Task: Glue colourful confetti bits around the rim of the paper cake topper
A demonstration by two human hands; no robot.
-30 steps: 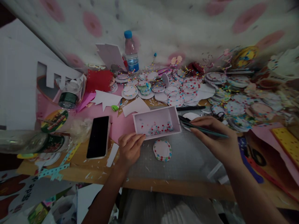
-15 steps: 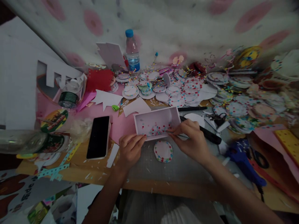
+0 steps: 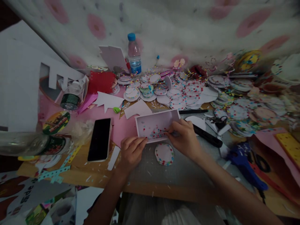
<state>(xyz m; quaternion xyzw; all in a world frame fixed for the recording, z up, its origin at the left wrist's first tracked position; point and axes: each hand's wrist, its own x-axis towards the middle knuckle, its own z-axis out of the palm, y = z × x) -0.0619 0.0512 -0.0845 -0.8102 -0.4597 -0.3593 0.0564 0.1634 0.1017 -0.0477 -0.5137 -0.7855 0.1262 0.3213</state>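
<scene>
A shallow white box [image 3: 157, 121] stands tilted on the grey mat, with small red, blue and white beads [image 3: 157, 132] gathered along its near side. My left hand [image 3: 132, 153] is closed at the box's front left corner, and a tiny red piece shows at its fingertips. Over the front right part of the box, my right hand [image 3: 184, 137] pinches its thumb and forefinger together among the beads. What it grips is too small to tell. Just in front of the box lies a round white paper disc [image 3: 164, 154] rimmed with coloured beads.
Behind the box are piles of similar decorated discs [image 3: 177, 93] and a water bottle [image 3: 134, 56]. A phone [image 3: 99, 139] lies to the left. On the right are a black-handled tool [image 3: 207, 136], a blue glue gun [image 3: 246, 162] and scissors [image 3: 261, 162]. Paper scraps are scattered about.
My right hand has shifted slightly left, its fingertips further in over the beads. My left hand stays at the box corner. The whole view has moved a little.
</scene>
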